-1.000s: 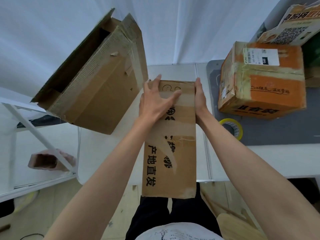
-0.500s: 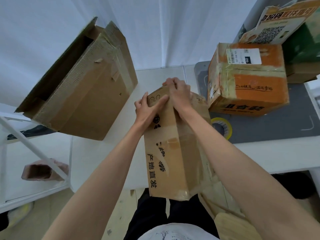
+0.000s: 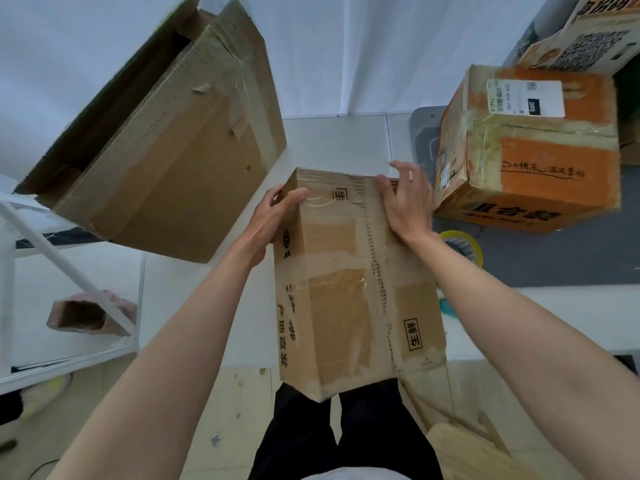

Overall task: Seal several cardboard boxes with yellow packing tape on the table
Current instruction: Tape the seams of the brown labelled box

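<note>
A white table (image 3: pixel 332 140) is seen from above, with a dark grey mat (image 3: pixel 554 258) laid over its right part. The largest thing on it is a big brown carton (image 3: pixel 166 161), placed at the left with its opening turned away to the upper left and old strips of tape left along its upper edge. An orange box (image 3: pixel 533 150) is set on the mat at the right, bound with pale tape and marked with a white shipping label on its top face. Behind it, at the upper right corner, part of a printed box (image 3: pixel 595 36) with a QR code is shown. In the middle, a narrow brown box (image 3: pixel 349 271) is held over the near table edge, one long face and a side with black characters turned toward the camera; remnants of clear tape are seen across it. Its far left corner is gripped by the left hand (image 3: pixel 273 220), the thumb laid on the top face and the fingers wrapped round the side. The far right end is touched by the right hand (image 3: pixel 405 199), whose fingers are spread and only lightly bent over the edge. A roll of yellow tape (image 3: pixel 462 245) is left flat on the mat, just beside the right wrist and in front of the orange box.
</note>
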{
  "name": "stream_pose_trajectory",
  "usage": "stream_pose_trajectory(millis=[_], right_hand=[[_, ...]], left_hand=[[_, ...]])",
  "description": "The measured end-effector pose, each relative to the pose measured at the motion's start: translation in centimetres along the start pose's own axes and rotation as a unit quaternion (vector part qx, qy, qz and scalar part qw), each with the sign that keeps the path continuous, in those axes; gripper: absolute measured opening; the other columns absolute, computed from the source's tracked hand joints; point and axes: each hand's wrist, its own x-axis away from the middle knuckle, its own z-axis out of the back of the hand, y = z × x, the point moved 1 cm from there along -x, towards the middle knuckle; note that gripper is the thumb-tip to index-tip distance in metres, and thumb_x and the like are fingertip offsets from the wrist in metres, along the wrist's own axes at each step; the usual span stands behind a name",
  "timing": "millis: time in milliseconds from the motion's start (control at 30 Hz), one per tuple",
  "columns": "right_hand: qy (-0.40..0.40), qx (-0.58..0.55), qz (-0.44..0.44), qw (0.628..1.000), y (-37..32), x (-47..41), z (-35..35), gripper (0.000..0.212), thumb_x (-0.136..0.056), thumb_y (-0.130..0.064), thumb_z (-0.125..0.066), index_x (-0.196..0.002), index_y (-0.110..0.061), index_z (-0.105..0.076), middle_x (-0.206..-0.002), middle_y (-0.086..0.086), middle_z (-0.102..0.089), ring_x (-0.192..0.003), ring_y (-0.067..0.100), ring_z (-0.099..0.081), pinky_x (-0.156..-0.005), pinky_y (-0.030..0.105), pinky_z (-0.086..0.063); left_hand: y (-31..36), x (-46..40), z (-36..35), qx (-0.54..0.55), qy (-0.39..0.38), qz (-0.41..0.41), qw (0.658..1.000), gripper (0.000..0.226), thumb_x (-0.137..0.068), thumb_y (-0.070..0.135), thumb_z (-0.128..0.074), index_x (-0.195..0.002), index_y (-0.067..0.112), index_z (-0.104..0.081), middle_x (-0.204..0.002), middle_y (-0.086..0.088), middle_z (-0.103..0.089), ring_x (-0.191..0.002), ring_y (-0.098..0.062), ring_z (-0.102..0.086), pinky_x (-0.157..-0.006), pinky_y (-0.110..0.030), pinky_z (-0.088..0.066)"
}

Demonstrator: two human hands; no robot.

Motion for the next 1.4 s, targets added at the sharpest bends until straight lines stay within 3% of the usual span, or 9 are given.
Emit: stream_pose_trajectory(millis=[267, 433, 600, 733, 867, 1000, 1133, 1233, 1400], right_hand=[[-0.046, -0.071, -0.162, 0.983, 0.1, 0.1, 0.5, 0.062, -0.102, -0.066, -0.033, -0.137, -0.018, -0.048, -0.133, 0.012, -0.060, -0.120, 0.033, -0.057, -0.088, 0.040, -0.042], [-0.179, -0.263, -0.343, 0.884, 0.3, 0.4, 2.0, 0.088, -0.092, -0.080, -0.029, -0.143, -0.011, -0.051, -0.130, 0.004, -0.051, -0.116, 0.022, -0.051, -0.111, 0.041, -0.039], [-0.182, -0.288, -0.381, 0.859, 1.7, 0.1, 1.5, 0.113, -0.069, -0.100, -0.031, -0.141, -0.017, -0.055, -0.139, 0.002, -0.058, -0.121, 0.022, -0.056, -0.112, 0.041, -0.043], [-0.174, -0.362, -0.383, 0.832, 3.5, -0.6, 1.8, 0.122, -0.051, -0.108, -0.036, -0.140, -0.029, -0.058, -0.139, 0.003, -0.061, -0.123, 0.023, -0.059, -0.107, 0.047, -0.048], [-0.133, -0.459, -0.310, 0.822, -1.6, -1.5, 7.1, 0.079, -0.087, -0.086, -0.029, -0.119, -0.029, -0.071, -0.121, 0.002, -0.072, -0.111, 0.018, -0.066, -0.097, 0.041, -0.053], [-0.011, -0.576, -0.216, 0.788, -4.8, -3.0, 12.6, 0.073, -0.090, -0.076, -0.035, -0.116, -0.019, -0.072, -0.122, 0.006, -0.073, -0.117, 0.018, -0.064, -0.096, 0.040, -0.051], [0.053, -0.679, -0.137, 0.719, -6.0, -0.2, 14.5, 0.031, -0.095, -0.038, -0.046, -0.097, -0.014, -0.066, -0.098, 0.008, -0.067, -0.096, 0.023, -0.062, -0.085, 0.038, -0.049], [0.078, -0.678, -0.143, 0.717, -5.0, 2.6, 14.5, 0.030, -0.095, -0.033, -0.048, -0.109, -0.013, -0.067, -0.097, 0.006, -0.063, -0.095, 0.025, -0.060, -0.088, 0.044, -0.049], [-0.034, -0.601, -0.221, 0.767, -3.1, 7.7, 12.9, 0.046, -0.101, -0.051, -0.042, -0.135, -0.028, -0.063, -0.121, 0.012, -0.069, -0.108, 0.029, -0.067, -0.094, 0.049, -0.053]], left_hand=[[-1.1, -0.4, 0.6, 0.027, -0.011, -0.005, 1.000, 0.084, -0.064, 0.085, -0.066, -0.136, 0.046, -0.050, -0.138, 0.007, -0.058, -0.121, -0.024, -0.057, -0.104, -0.056, -0.045], [-2.1, -0.3, 0.4, 0.057, -0.007, -0.011, 0.998, 0.080, -0.069, 0.080, -0.062, -0.139, 0.043, -0.049, -0.139, 0.005, -0.057, -0.127, -0.027, -0.053, -0.107, -0.053, -0.042], [-0.2, -0.9, -0.3, 0.042, 0.005, -0.032, 0.999, 0.101, -0.060, 0.085, -0.066, -0.146, 0.036, -0.044, -0.148, 0.003, -0.050, -0.134, -0.025, -0.048, -0.110, -0.050, -0.039], [4.0, -0.2, 0.0, 0.006, 0.031, -0.089, 0.996, 0.106, -0.054, 0.082, -0.075, -0.145, 0.034, -0.047, -0.144, 0.007, -0.052, -0.129, -0.013, -0.051, -0.112, -0.043, -0.040], [9.4, 1.9, 1.1, -0.014, 0.005, -0.210, 0.978, 0.101, -0.063, 0.077, -0.075, -0.149, 0.043, -0.037, -0.155, 0.002, -0.041, -0.139, -0.018, -0.044, -0.116, -0.044, -0.036], [13.8, 4.6, 1.1, -0.036, 0.006, -0.287, 0.957, 0.099, -0.078, 0.087, -0.051, -0.157, 0.048, -0.007, -0.170, 0.000, -0.005, -0.155, -0.026, -0.016, -0.122, -0.060, -0.019], [15.1, 8.1, -0.1, 0.148, -0.062, -0.272, 0.949, 0.087, -0.098, 0.073, -0.009, -0.149, 0.016, -0.048, -0.151, -0.014, -0.051, -0.140, -0.031, -0.048, -0.116, -0.064, -0.032], [12.7, 10.6, -1.2, 0.228, -0.064, -0.226, 0.945, 0.077, -0.105, 0.057, 0.001, -0.122, 0.039, -0.072, -0.128, 0.000, -0.070, -0.125, -0.020, -0.062, -0.108, -0.051, -0.048], [5.6, 9.3, -1.0, 0.269, -0.045, -0.159, 0.949, 0.061, -0.100, 0.070, -0.008, -0.148, 0.050, -0.041, -0.142, 0.016, -0.058, -0.132, -0.009, -0.055, -0.107, -0.037, -0.048]])
